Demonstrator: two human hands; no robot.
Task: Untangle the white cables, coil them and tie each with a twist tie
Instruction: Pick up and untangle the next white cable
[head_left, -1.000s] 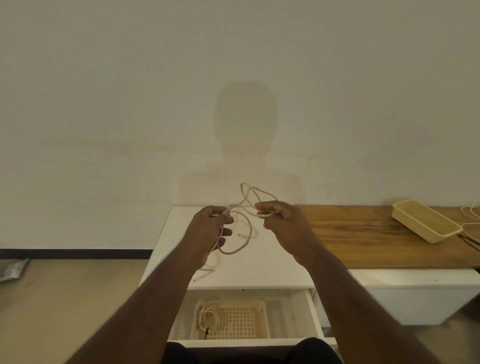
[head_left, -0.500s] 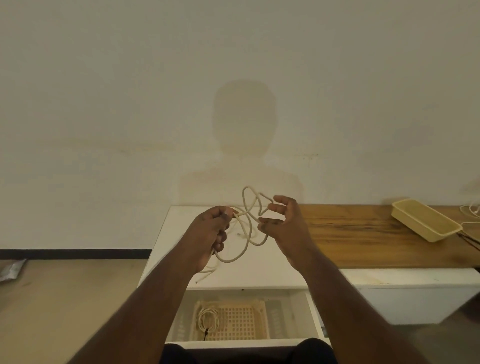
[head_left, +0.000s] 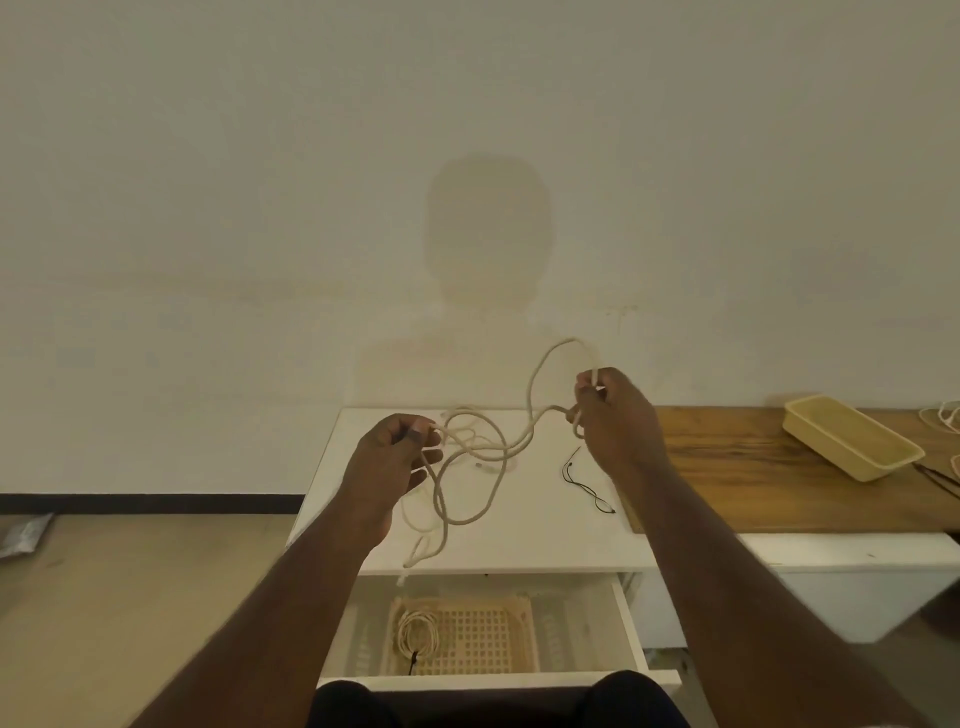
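Note:
A white cable (head_left: 485, 449) stretches in loose loops between my two hands above the white cabinet top (head_left: 519, 540). My left hand (head_left: 397, 460) pinches one end of it between thumb and fingers. My right hand (head_left: 613, 415) grips another stretch of it, and a loop arches up above that hand. The slack hangs down and trails onto the cabinet top near its front edge. A thin black twist tie (head_left: 584, 486) lies on the white top below my right hand. A coiled white cable (head_left: 415, 631) with a black tie rests in a basket in the open drawer.
The open drawer (head_left: 631, 631) below the cabinet top holds a beige lattice basket (head_left: 483, 642). To the right is a wooden board (head_left: 753, 467) with a beige tray (head_left: 852, 436) on it, and more white cable (head_left: 943, 418) at the far right edge.
My hands have moved apart: the right hand went right and up with its stretch of cable, and the tangle has opened into longer loops. The black tie is now uncovered.

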